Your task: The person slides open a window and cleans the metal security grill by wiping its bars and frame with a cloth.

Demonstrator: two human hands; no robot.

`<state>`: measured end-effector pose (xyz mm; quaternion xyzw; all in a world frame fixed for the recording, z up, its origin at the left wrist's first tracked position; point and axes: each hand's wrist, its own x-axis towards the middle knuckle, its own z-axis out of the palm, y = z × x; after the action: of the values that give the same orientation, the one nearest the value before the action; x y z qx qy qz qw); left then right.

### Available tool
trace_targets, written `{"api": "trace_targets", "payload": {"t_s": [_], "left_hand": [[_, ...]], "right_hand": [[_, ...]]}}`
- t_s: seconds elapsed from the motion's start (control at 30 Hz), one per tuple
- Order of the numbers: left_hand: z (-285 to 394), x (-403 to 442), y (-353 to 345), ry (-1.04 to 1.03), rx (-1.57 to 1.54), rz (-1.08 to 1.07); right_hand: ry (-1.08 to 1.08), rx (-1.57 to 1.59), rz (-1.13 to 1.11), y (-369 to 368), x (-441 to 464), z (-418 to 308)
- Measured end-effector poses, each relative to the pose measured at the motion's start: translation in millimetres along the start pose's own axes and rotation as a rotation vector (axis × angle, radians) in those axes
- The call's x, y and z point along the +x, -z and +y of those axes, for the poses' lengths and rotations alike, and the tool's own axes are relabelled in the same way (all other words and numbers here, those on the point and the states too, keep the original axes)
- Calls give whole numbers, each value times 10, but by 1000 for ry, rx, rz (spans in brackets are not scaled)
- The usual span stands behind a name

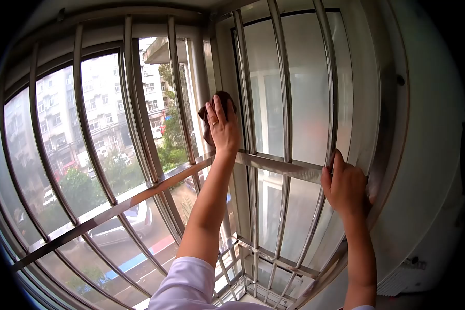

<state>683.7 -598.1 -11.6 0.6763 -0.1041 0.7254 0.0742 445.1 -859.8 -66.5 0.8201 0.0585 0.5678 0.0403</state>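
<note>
My left hand [223, 128] is raised at the corner of the barred window. Its fingers lie over a dark brown cloth [207, 135], pressing it against the metal corner post [212, 62]. A ring shows on one finger. Lower down on the right, my right hand [344, 187] is closed around the metalwork where an upright bar [331, 98] meets the horizontal rail [306, 170]. Some of its fingers are hidden behind the metal, and a dark patch beneath it cannot be made out.
Upright metal bars [94, 144] and a long cross rail [101, 221] run along the left side. Frosted panes [307, 77] stand behind the right-hand bars. A pale wall [423, 144] is at far right. Outside are buildings [106, 85], trees [80, 188] and a parked car [121, 222].
</note>
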Motion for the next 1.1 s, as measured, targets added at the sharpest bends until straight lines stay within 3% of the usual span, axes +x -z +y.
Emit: {"api": "trace_targets", "payload": {"t_s": [0.13,0.23,0.5,0.57,0.63,0.77,0.83,0.9,0.93,1.1], "left_hand": [[-110,132,-17,-32,-29,-116],[-244,579,-86,-99,-44,-71],[-246,1460,-171,-38,41,-117],[-271,1534,-145,-37,-17,-71],[-189,1709,11,284,-408,134],[179,2389,260,504,-559,387],[276,2785,195,474,-608,448],[473,3113,301,560,-706,44],[538,3239,215,506,-570,-28],[1020,3061,156,444,-466,179]], "right_hand": [[-10,-25,-2,-18,-11,-9],[5,-9,16,-35,-15,-5],[9,-3,87,-17,-14,-25],[-2,49,64,-35,-15,-20],[7,11,96,-13,-16,-34],[3,0,67,-40,-34,-8],[16,21,83,-102,-47,27],[7,11,60,-13,-30,0],[5,-7,58,-12,-37,-3],[-2,23,48,-51,-30,4]]}}
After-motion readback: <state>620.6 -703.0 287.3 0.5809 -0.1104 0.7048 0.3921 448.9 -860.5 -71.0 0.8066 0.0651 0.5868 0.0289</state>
